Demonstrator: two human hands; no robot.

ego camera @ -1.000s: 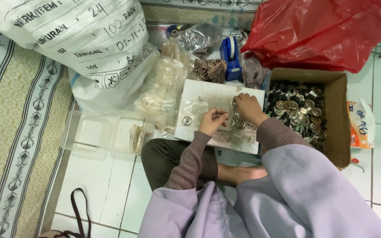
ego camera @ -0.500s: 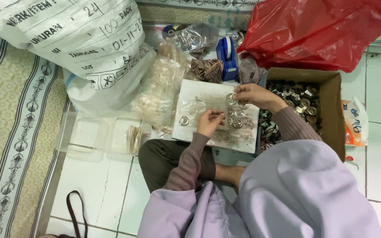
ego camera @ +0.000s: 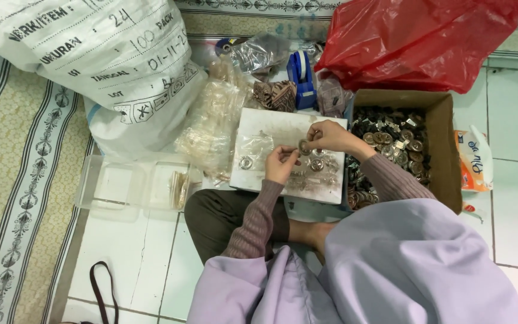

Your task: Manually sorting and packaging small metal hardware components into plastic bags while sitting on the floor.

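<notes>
I sit on the floor with a white board (ego camera: 271, 123) across my lap. My right hand (ego camera: 328, 137) pinches a small round metal piece (ego camera: 304, 146) above the board. My left hand (ego camera: 282, 163) is raised just below it, holding the edge of a small clear plastic bag (ego camera: 254, 147). Several more round metal pieces (ego camera: 316, 165) lie on the board near my hands, one (ego camera: 246, 162) off to the left.
A cardboard box (ego camera: 445, 156) full of metal pieces stands at my right. A red plastic bag (ego camera: 421, 39) lies behind it. A large white sack (ego camera: 91, 66) fills the upper left. Clear bags (ego camera: 214, 120), a clear tray (ego camera: 127, 186) and a blue tape dispenser (ego camera: 302, 75) are nearby.
My right hand has come off the board's right side and lifted a metal piece toward the left hand. The left hand shifted slightly right with the small bag.
</notes>
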